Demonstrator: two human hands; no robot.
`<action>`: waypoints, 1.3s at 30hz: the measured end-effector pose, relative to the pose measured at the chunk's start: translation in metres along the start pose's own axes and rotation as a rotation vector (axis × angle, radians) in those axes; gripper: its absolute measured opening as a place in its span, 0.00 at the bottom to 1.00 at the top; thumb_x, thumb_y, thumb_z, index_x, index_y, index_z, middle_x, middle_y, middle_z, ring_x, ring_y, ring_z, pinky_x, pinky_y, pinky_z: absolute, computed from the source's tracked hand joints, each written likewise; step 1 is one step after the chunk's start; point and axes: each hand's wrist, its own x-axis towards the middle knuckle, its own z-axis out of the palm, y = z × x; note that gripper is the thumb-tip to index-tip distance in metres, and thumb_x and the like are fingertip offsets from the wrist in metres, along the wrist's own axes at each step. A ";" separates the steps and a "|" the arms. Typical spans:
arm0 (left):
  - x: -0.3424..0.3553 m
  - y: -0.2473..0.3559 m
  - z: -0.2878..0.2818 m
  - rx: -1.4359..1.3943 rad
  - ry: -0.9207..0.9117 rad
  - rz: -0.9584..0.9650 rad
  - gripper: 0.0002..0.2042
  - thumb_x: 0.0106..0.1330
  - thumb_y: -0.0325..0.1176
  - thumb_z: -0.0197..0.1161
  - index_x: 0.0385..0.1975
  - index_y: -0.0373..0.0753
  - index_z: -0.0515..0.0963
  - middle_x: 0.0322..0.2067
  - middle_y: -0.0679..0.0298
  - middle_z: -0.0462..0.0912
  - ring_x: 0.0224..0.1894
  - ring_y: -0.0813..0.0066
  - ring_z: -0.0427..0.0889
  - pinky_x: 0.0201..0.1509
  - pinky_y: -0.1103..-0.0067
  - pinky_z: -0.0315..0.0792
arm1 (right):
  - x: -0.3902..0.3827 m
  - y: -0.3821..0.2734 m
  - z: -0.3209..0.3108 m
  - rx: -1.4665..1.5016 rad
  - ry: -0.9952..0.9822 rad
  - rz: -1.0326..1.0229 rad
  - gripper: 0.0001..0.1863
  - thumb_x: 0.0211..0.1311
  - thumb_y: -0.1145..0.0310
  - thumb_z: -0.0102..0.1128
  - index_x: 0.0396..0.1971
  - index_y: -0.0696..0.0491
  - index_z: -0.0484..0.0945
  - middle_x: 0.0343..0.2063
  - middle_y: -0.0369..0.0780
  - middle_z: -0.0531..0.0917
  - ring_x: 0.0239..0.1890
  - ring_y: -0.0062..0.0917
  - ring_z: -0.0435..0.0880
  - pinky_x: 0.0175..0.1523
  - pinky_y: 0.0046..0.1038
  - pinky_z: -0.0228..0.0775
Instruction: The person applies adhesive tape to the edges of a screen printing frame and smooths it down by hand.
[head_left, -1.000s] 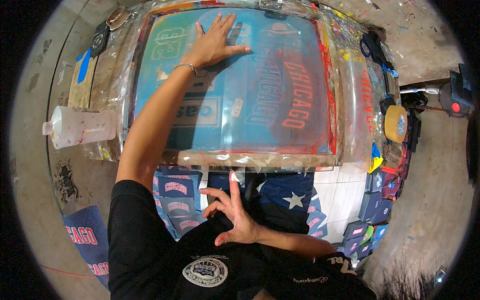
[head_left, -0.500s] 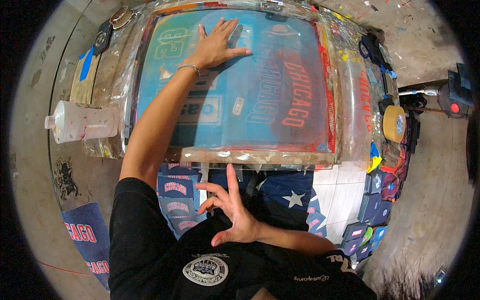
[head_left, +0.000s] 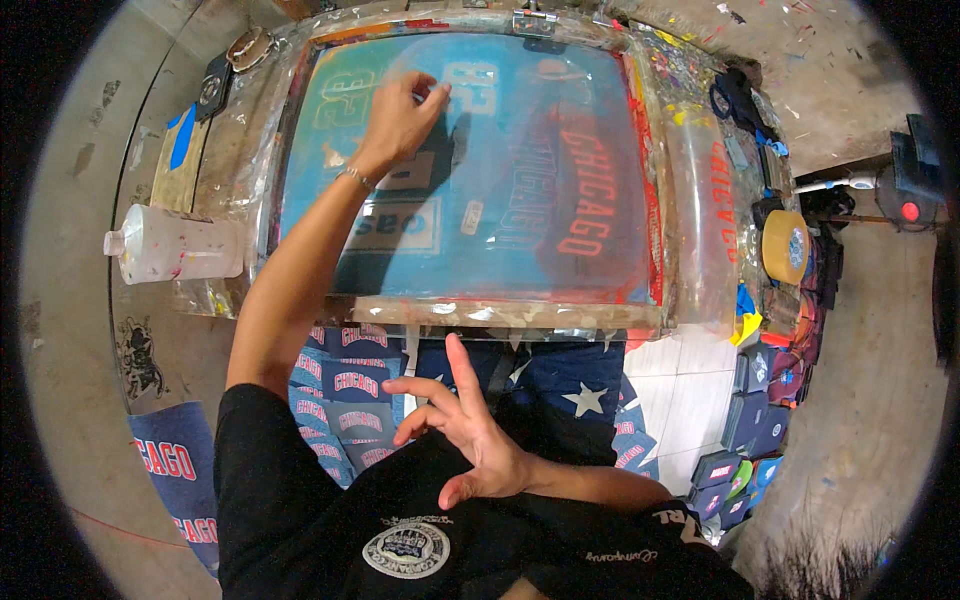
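My left hand is over the upper left of a blue-coated screen with printed lettering, its fingers curled and somewhat blurred; I cannot make out anything held. A bracelet circles that wrist. My right hand is open, palm up and fingers spread, holding nothing, below the screen's front wooden frame with its index finger pointing toward it. Behind it lie navy star-patterned fabric and printed patches.
A white plastic jug lies left of the screen. A tape roll, clutter and stacks of folded dark items line the right side. A navy printed cloth is at the lower left, over concrete floor.
My left hand has gone from lying spread on the screen to curled, and has shifted down and slightly left. My right hand stays spread, in nearly the same place.
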 end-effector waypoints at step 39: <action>-0.203 0.058 -0.049 -0.120 0.042 0.018 0.14 0.60 0.34 0.68 0.42 0.33 0.80 0.37 0.53 0.84 0.40 0.60 0.83 0.45 0.71 0.76 | 0.066 -0.114 -0.117 -1.513 -0.046 -0.017 0.09 0.59 0.69 0.60 0.34 0.58 0.82 0.32 0.49 0.80 0.38 0.44 0.79 0.45 0.40 0.71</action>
